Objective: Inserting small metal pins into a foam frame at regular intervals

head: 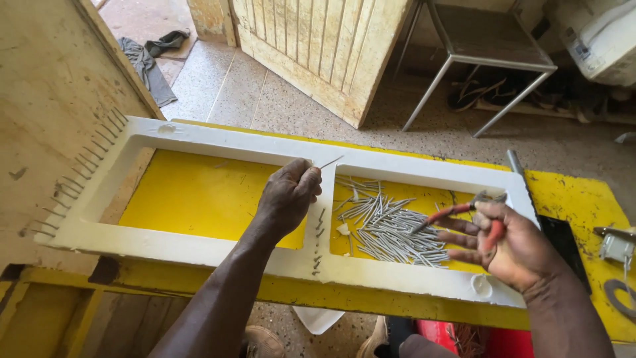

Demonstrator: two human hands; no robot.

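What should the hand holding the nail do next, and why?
Probably set the nail in the left hand onto the white frame's middle bar, past the row of nails already stuck there. The right hand holds red-handled pliers ready.

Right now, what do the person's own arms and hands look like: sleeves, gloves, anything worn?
Both arms are bare as far as the view reaches: no sleeves in sight. The left hand and right hand wear no gloves, and I see no rings, watch or wristband. The upper arms lie outside the picture, so anything worn there cannot be told.
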